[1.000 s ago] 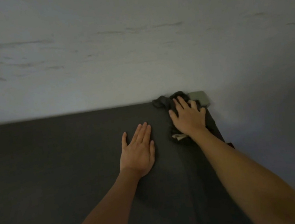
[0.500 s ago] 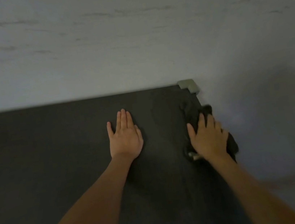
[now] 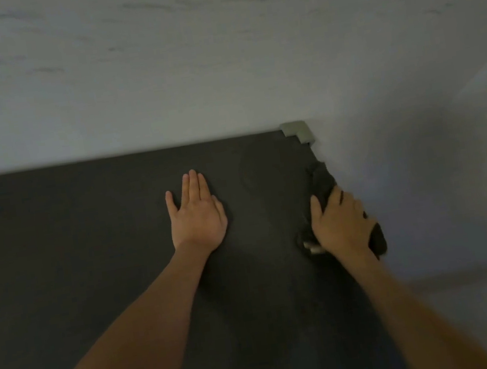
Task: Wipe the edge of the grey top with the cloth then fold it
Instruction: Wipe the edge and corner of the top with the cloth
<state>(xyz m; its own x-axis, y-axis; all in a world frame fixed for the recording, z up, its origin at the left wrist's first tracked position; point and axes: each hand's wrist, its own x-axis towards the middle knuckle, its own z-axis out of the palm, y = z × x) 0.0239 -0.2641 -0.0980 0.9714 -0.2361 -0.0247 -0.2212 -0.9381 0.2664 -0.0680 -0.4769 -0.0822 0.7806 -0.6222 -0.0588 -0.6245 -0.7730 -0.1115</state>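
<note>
The grey top (image 3: 91,268) is lying flat and filling the lower part of the view as a dark, matte slab with a straight far edge and a straight right edge; no vessel or container is showing in the view. A pale grey-green corner guard (image 3: 298,131), smooth and L-shaped with a rounded outer bend, is capping the far right corner of the top. The right hand (image 3: 339,221) is closing on the cloth (image 3: 323,181), with the thumb lying on the upper surface of the top and the fingers curling over the right edge, so that the cloth is being pinched against that edge. The cloth is dark, soft and bunched: one crumpled lobe is protruding ahead of the fingers along the edge toward the corner guard without touching it, a second lobe is hanging out past the edge on the outer side of the hand, and a small pale patch of the cloth is showing under the heel of the hand. The left hand (image 3: 196,214) is lying flat on the top, palm down, fingers straight and close together, holding nothing, well apart from the cloth. Beyond the top, a pale floor (image 3: 219,62) with faint darker streaks is showing, blurred.
</note>
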